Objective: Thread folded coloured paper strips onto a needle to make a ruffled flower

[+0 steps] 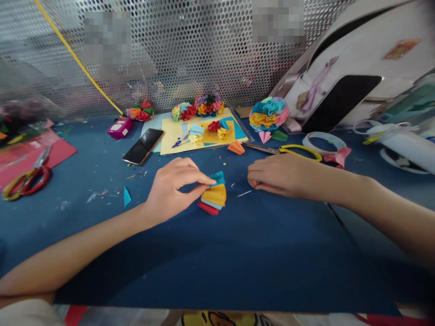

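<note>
Between thumb and forefinger, my left hand [176, 190] pinches a small stack of pleated paper petals [215, 195] in blue, yellow, light blue and red. The petals fan out to the right of the fingertips, just above the blue tabletop [204, 253]. To their right is my right hand [277, 175], fingers curled and closed. A thin, pale, needle-like piece [245, 193] sticks out from its fingertips toward the petals; its other end is hidden by the fingers. A loose orange paper petal [235, 147] lies beyond the hands.
Yellow-handled scissors [299, 151] and a tape roll [324, 144] lie behind my right arm. A phone [143, 146], coloured sheets [170, 136] and paper flowers [269, 113] are farther back. Red-handled scissors [32, 181] lie left. A perforated metal panel [190, 50] and white bag [360, 50] border the table.
</note>
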Available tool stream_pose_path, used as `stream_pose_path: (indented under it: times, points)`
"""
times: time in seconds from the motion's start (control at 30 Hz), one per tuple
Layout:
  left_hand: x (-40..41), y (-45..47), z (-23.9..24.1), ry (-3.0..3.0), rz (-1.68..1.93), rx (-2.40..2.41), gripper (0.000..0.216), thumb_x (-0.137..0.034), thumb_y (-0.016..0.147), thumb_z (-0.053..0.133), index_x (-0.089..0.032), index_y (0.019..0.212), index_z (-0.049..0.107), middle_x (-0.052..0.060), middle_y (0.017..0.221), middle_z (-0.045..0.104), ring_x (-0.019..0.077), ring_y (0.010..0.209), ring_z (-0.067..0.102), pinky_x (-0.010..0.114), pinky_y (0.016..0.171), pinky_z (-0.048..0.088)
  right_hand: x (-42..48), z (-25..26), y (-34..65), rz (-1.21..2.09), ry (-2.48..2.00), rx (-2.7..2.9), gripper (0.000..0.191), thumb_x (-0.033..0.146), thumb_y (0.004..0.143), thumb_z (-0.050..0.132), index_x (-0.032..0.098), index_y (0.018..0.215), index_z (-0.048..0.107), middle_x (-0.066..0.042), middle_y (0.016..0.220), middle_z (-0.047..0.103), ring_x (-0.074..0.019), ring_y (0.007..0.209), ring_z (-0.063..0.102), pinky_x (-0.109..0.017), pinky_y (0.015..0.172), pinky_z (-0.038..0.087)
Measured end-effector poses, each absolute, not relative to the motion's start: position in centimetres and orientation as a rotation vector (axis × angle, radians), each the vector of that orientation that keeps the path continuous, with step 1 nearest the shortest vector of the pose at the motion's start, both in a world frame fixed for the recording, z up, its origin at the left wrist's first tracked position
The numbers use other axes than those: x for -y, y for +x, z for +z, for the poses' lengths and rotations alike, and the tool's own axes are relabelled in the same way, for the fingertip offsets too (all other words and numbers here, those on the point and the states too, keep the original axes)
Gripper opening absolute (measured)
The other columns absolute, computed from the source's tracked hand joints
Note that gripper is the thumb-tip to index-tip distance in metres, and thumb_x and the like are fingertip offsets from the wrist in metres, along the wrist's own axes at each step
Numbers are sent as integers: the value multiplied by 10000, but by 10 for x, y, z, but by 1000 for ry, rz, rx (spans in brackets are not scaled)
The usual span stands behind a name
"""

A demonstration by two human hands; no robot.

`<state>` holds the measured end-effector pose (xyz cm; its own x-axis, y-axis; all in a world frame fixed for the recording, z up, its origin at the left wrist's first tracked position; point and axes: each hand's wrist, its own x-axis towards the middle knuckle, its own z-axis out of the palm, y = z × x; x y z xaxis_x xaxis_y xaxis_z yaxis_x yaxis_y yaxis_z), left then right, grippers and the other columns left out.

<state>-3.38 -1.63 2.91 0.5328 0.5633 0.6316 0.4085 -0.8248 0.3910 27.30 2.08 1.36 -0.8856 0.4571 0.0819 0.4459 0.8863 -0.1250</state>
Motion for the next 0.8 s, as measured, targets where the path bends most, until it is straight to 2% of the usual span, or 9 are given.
stream_pose_path:
  times: [0.17, 0.33, 0.43, 0.57, 0.67, 0.8]
  points:
    - [17, -33, 29, 2544, 1163, -839, 113, -99, 876, 715, -197, 877, 773, 17, 781, 783, 143, 728, 665, 288, 714, 532, -18, 29, 276, 521, -728, 2925, 112, 200, 936, 583, 265, 858, 628, 29, 793, 682, -144, 681, 634, -263, 587, 429]
    - [18, -33, 30, 2493, 1136, -885, 122, -115, 885, 697, -204, 863, 777, 22, 795, 788, 149, 736, 678, 284, 711, 536, -6, 47, 265, 767, -713, 2729, 73, 202, 945, 589, 267, 918, 607, 44, 817, 716, -127, 705, 676, -242, 626, 500]
    - [19, -32, 30, 2439, 1116, -899, 121, -112, 874, 701, -203, 856, 778, 20, 789, 783, 148, 726, 672, 275, 688, 537, 4, 51, 257, 600, -744, 2657, 44, 240, 966, 568, 258, 944, 603, 34, 783, 702, -125, 620, 630, -253, 569, 458]
    - [19, -32, 31, 2385, 1100, -915, 124, -89, 847, 717, -197, 843, 779, 16, 781, 780, 143, 714, 668, 266, 678, 534, 10, 49, 250, 330, -773, 2650, 99, 253, 1007, 504, 248, 972, 596, 37, 694, 652, -117, 531, 561, -259, 536, 390]
    - [20, -31, 32, 2378, 1083, -910, 127, -77, 841, 719, -189, 842, 780, 17, 788, 784, 141, 722, 674, 259, 682, 534, 10, 47, 247, 134, -743, 2648, 137, 258, 1031, 478, 238, 1001, 610, 23, 706, 669, -135, 561, 587, -272, 568, 393]
    - [22, -30, 32, 2367, 1057, -938, 121, -84, 842, 727, -192, 850, 781, 15, 794, 781, 142, 737, 681, 260, 695, 536, 13, 44, 241, -140, -605, 2624, 162, 209, 1036, 497, 208, 1050, 659, -12, 837, 745, -156, 669, 657, -302, 621, 412]
